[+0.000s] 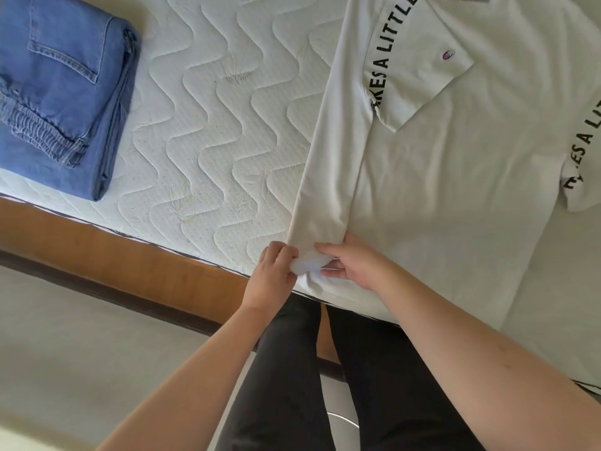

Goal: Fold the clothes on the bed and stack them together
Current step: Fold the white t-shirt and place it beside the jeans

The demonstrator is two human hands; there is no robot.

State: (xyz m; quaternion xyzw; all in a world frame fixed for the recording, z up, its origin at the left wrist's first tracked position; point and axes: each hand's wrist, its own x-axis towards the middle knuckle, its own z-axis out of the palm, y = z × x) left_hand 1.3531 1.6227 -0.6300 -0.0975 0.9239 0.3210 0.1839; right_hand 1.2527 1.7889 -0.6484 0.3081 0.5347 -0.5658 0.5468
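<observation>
A white T-shirt (455, 164) with black lettering on its sleeves lies spread on the bed at the right, its left side folded inward and one sleeve laid over the chest. At the shirt's near hem corner, by the mattress edge, my left hand (276, 271) pinches the bunched white fabric. My right hand (349, 262) grips the same corner from the other side. Folded blue jeans (61, 92) rest on the mattress at the far left.
The white quilted mattress (211, 125) sits in a wooden bed frame (107, 252) that runs diagonally along the near side. Pale floor (65, 353) lies below it. My legs in dark trousers (325, 385) stand against the frame.
</observation>
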